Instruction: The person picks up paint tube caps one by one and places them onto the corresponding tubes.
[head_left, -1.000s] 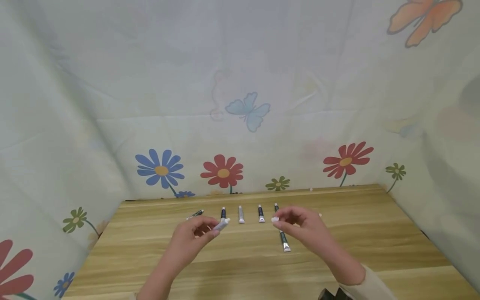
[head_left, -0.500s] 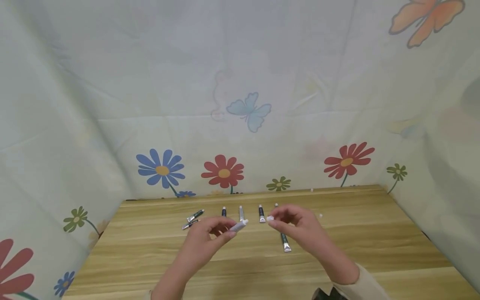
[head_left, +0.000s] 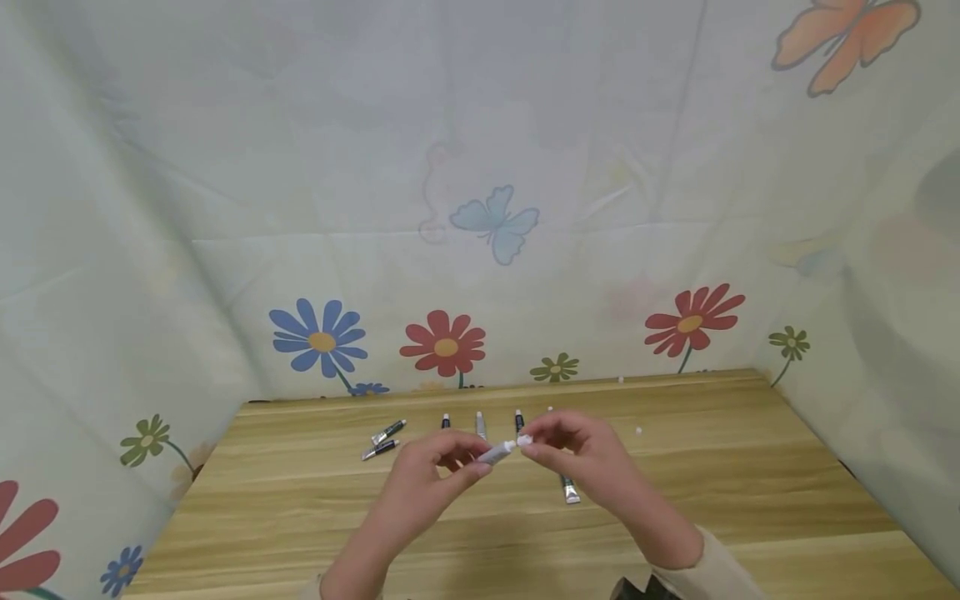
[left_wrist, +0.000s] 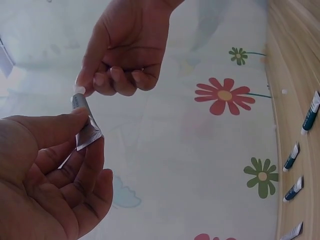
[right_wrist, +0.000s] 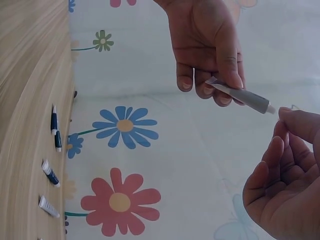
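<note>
I am holding the grey paint tube (head_left: 497, 452) up above the bench (head_left: 750, 467), pinching its body between the thumb and fingers of my left hand (head_left: 420, 471), and its narrow white nozzle is pointing up and across toward my right hand (head_left: 588, 454). That right hand is gripping a small white cap (head_left: 524, 440) at its fingertips, with the cap sitting right at the nozzle; I am not able to tell whether the two are touching. My hands are facing each other, close but apart, each one clamped on its own piece, and the tube is slanting between them. Beyond my left hand, off to its left, two dark tubes (head_left: 382, 442) are lying near each other on the wood. Just past my hands a navy tube (head_left: 446, 421), a pale grey tube (head_left: 480, 423) and another dark tube (head_left: 518, 422) are lying in a row, my fingers partly covering them. A green tube (head_left: 570, 490) is poking out from under my right hand, its silver end toward me. To the right of that hand and farther off, two small white pieces (head_left: 639, 431) are resting well apart. Behind everything a flowered cloth (head_left: 495, 333) is hanging.
</note>
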